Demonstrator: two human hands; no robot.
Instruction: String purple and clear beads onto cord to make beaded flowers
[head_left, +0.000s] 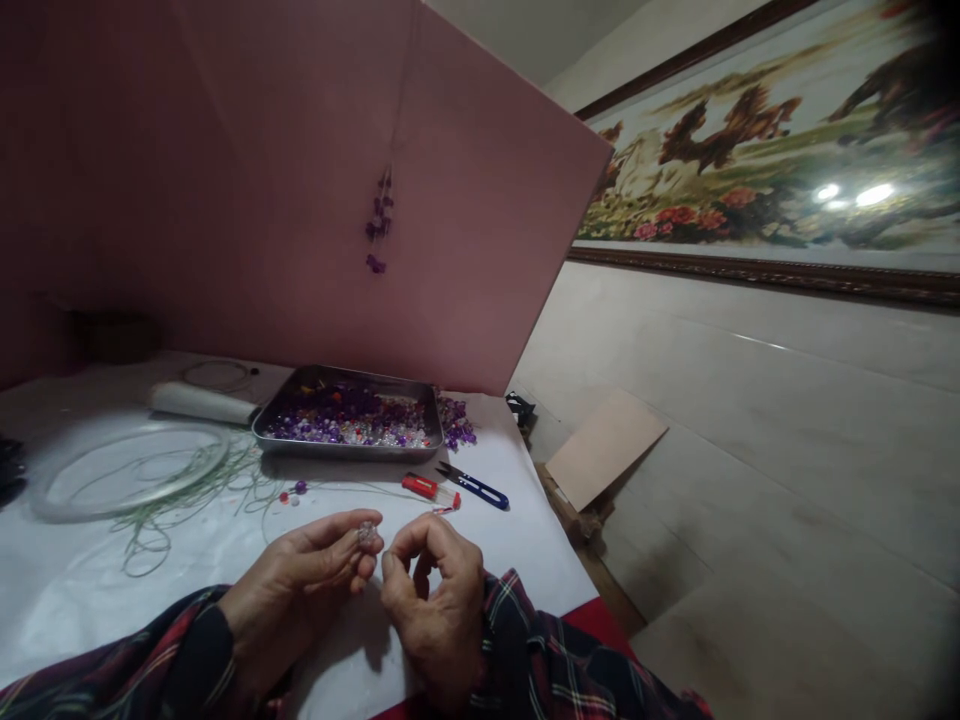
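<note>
Between the thumb and fingertips of my left hand (300, 575) is a small cluster of clear beads (367, 533). Close beside it on the right, my right hand (436, 590) is closed in a pinch of thumb and forefinger; whatever lies between those fingertips is too fine to make out. Beyond my hands lie a red lighter (420, 486) and blue-handled thread snips (474, 485). A metal tray (345, 450) holds many purple, clear and red beads. A few loose beads (294, 490) lie near a pale green thread (184, 485).
A clear coiled ring (67, 500) and a white cone-shaped roll (202, 402) lie at the left. More purple beads (457, 422) sit beside the tray. Behind rises a pink panel (300, 200) with a hanging purple bead strand (380, 215). The white tabletop (544, 540) ends at the right.
</note>
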